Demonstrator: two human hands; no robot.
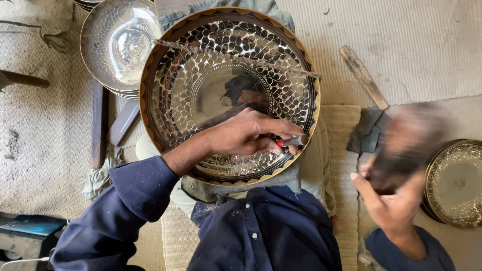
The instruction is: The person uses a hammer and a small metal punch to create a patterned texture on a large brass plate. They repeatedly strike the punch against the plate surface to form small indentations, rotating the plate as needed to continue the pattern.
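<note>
A large round metal plate (201,60) with a scale pattern and a dark-and-gold rim rests on my lap, tilted toward me. My left hand (246,134) lies across its lower part and pinches a small chisel (292,142) with a red band against the engraved rim at the right. My right hand (389,198) is raised to the right of the plate and grips a dark wooden mallet (404,145), which is blurred by motion. A twisted cord (236,57) stretches across the plate's upper half.
A stack of similar shiny plates (118,45) lies at the upper left. Another engraved plate (454,183) sits at the right edge. A wooden stick (362,75) and a dark block (369,131) lie on the woven mat. Flat bars (123,120) rest at the left.
</note>
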